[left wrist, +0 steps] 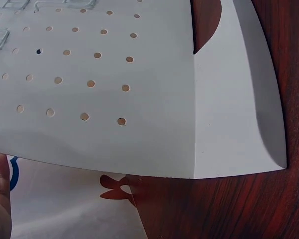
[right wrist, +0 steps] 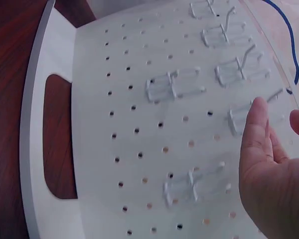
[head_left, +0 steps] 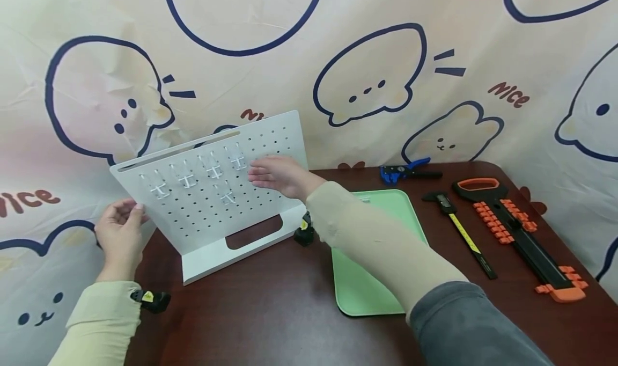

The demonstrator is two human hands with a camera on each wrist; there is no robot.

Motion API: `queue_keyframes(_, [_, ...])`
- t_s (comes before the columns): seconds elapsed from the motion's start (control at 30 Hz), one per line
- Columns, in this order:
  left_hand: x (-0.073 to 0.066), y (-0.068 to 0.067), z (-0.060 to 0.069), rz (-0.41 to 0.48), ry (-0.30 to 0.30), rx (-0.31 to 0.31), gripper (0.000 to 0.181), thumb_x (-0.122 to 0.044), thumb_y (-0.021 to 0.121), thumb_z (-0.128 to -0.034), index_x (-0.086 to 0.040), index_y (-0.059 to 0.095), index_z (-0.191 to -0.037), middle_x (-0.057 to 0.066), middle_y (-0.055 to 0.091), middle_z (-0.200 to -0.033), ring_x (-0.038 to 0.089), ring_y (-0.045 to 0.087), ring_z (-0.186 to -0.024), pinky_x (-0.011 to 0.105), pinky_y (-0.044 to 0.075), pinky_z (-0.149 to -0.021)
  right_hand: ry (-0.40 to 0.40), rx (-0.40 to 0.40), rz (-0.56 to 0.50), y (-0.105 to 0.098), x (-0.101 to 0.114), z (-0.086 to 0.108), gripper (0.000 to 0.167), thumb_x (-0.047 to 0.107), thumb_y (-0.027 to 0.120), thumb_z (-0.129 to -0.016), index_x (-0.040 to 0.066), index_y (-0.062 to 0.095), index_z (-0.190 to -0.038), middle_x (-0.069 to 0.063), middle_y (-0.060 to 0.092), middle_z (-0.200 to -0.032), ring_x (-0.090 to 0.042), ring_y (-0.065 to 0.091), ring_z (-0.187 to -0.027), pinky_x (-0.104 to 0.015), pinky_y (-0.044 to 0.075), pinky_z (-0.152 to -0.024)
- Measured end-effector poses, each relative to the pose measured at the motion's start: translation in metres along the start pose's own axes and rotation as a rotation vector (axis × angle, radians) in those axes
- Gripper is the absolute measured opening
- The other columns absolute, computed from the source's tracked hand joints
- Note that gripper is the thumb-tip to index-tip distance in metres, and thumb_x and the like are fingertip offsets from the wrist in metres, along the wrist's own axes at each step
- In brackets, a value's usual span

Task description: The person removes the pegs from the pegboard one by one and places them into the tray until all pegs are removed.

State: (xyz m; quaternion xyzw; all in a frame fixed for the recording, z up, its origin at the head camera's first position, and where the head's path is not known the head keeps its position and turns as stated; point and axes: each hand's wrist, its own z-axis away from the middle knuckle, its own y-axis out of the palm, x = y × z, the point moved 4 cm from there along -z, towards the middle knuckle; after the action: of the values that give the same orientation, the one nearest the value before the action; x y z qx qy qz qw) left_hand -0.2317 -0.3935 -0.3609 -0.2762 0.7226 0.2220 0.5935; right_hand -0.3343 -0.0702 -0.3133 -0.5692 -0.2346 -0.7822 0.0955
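A white pegboard (head_left: pixel 203 216) stands tilted back on its folded base. Several pale double-prong hooks (head_left: pixel 187 180) are fixed in its holes; the right wrist view shows them closer, including one hook (right wrist: pixel 193 186) low in that view. My left hand (head_left: pixel 120 232) is at the board's left edge, thumb and curled fingers holding it; in the left wrist view only a little of the hand (left wrist: pixel 0 199) shows. Straight-fingered, my right hand (head_left: pixel 282 177) is in front of the board's right part, beside the hooks. Whether it touches any is unclear.
A green tray (head_left: pixel 357 291) lies under my right forearm, partly hidden by it. Farther right on the dark table (head_left: pixel 251 323) are a blue-and-black wire stripper (head_left: pixel 403 171), a digital caliper (head_left: pixel 463 232) and a black-and-orange tool (head_left: pixel 526 242). A patterned cloth hangs behind.
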Motion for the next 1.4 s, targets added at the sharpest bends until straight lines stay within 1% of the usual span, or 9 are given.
queue_keyframes(0.2, [0.000, -0.002, 0.000, 0.027, -0.004, -0.009, 0.014, -0.004, 0.063, -0.1015, -0.018, 0.067, -0.103, -0.002, 0.062, -0.099, 0.007, 0.060, -0.083, 0.008, 0.051, -0.071, 0.012, -0.008, -0.009, 0.027, 0.004, -0.003, 0.031, 0.013, 0.059, -0.106, -0.004, 0.060, -0.133, -0.023, 0.066, -0.128, -0.025, 0.070, -0.102, -0.032, 0.056, -0.094])
queue_keyframes(0.4, [0.001, -0.001, 0.001, 0.002, -0.004, 0.003, 0.013, -0.006, 0.063, -0.1024, -0.018, 0.067, -0.105, -0.006, 0.061, -0.098, 0.006, 0.060, -0.085, 0.007, 0.050, -0.072, 0.031, -0.058, -0.108, 0.041, 0.002, -0.006, 0.020, 0.005, 0.060, -0.104, -0.007, 0.066, -0.119, -0.012, 0.071, -0.094, -0.017, 0.066, -0.082, -0.029, 0.057, -0.090])
queue_keyframes(0.53, [0.003, 0.000, 0.000, -0.004, -0.002, 0.001, 0.013, -0.007, 0.063, -0.1024, -0.019, 0.067, -0.105, -0.006, 0.062, -0.098, 0.005, 0.061, -0.083, 0.007, 0.050, -0.072, 0.044, -0.074, -0.152, 0.041, 0.001, -0.006, 0.016, 0.002, 0.062, -0.102, -0.006, 0.068, -0.114, -0.010, 0.071, -0.092, -0.016, 0.067, -0.081, -0.026, 0.057, -0.088])
queue_keyframes(0.77, [0.001, 0.000, 0.001, -0.003, 0.001, 0.005, 0.013, -0.006, 0.063, -0.1024, -0.018, 0.067, -0.105, -0.007, 0.062, -0.097, 0.006, 0.061, -0.083, 0.008, 0.050, -0.072, 0.070, -0.025, -0.215, 0.038, 0.001, -0.003, 0.027, 0.000, 0.060, -0.103, -0.008, 0.062, -0.128, -0.013, 0.070, -0.103, -0.014, 0.066, -0.084, -0.023, 0.056, -0.088])
queue_keyframes(0.97, [0.004, 0.000, 0.001, 0.002, -0.006, -0.006, 0.014, -0.006, 0.063, -0.1022, -0.019, 0.068, -0.104, -0.005, 0.063, -0.100, 0.006, 0.061, -0.083, 0.008, 0.051, -0.073, 0.095, -0.008, -0.173, 0.026, -0.002, 0.001, 0.034, 0.001, 0.057, -0.104, -0.010, 0.057, -0.136, -0.013, 0.067, -0.100, -0.017, 0.065, -0.084, -0.026, 0.055, -0.095])
queue_keyframes(1.13, [0.004, -0.001, 0.002, 0.010, -0.009, -0.007, 0.014, -0.006, 0.063, -0.1021, -0.019, 0.068, -0.104, -0.005, 0.063, -0.100, 0.007, 0.060, -0.085, 0.008, 0.051, -0.073, 0.105, -0.011, -0.178, 0.029, -0.007, -0.002, 0.033, 0.007, 0.057, -0.106, -0.008, 0.057, -0.136, -0.021, 0.068, -0.118, -0.027, 0.068, -0.110, -0.032, 0.054, -0.099])
queue_keyframes(1.23, [0.004, -0.001, 0.002, 0.006, -0.012, -0.001, 0.013, -0.007, 0.063, -0.1021, -0.019, 0.068, -0.105, -0.007, 0.062, -0.098, 0.006, 0.060, -0.085, 0.008, 0.051, -0.073, 0.106, 0.002, -0.242, 0.036, -0.011, -0.005, 0.031, 0.009, 0.055, -0.107, -0.007, 0.058, -0.134, -0.020, 0.068, -0.118, -0.032, 0.062, -0.126, -0.034, 0.051, -0.102])
queue_keyframes(1.33, [0.003, -0.001, 0.002, 0.004, -0.017, -0.005, 0.013, -0.007, 0.063, -0.1024, -0.019, 0.068, -0.105, -0.007, 0.062, -0.099, 0.006, 0.060, -0.086, 0.008, 0.050, -0.073, 0.087, 0.009, -0.291, 0.043, -0.012, -0.008, 0.028, 0.010, 0.055, -0.108, -0.006, 0.060, -0.131, -0.015, 0.068, -0.107, -0.028, 0.065, -0.118, -0.033, 0.051, -0.103])
queue_keyframes(1.4, [0.002, -0.001, 0.002, -0.001, -0.017, -0.006, 0.013, -0.007, 0.063, -0.1025, -0.020, 0.068, -0.105, -0.007, 0.062, -0.099, 0.005, 0.060, -0.085, 0.007, 0.050, -0.072, 0.078, 0.006, -0.296, 0.046, -0.012, -0.010, 0.022, 0.011, 0.056, -0.107, -0.004, 0.064, -0.121, -0.012, 0.068, -0.098, -0.022, 0.068, -0.102, -0.028, 0.055, -0.094])
